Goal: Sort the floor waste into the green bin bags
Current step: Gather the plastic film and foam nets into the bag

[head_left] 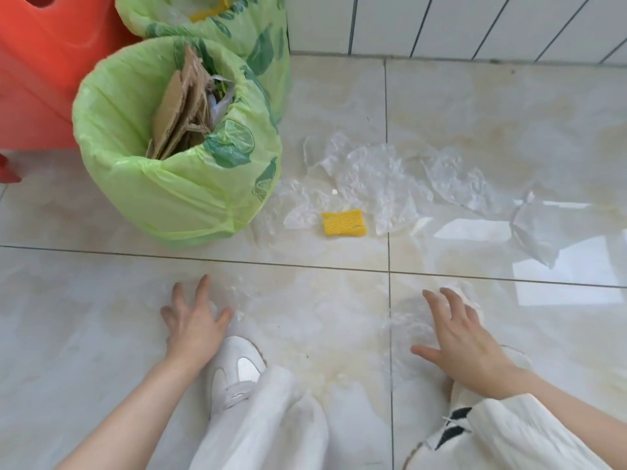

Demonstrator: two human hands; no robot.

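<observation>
Reaching down over the tiled floor (339, 96), both hands sit low in the frame w/ fingers spread & holding nothing: left hand (193, 325) at lower centre-left, just above a white shoe (234, 371); right hand (464, 344) at lower right, fingers fanned over a thin clear film (407, 329) on the tile; can't tell if they touch it. Crumpled clear plastic wrap (369, 178) lies scattered mid-frame to the right, w/ a yellow foam net piece (344, 223) just below it. Near green bin bag (163, 184) at upper left holds torn cardboard (176, 106); second green bin bag (251, 32) behind it at the top has yellow bits inside. Red plastic stool (44, 69) fills the upper-left corner, touching both bags
</observation>
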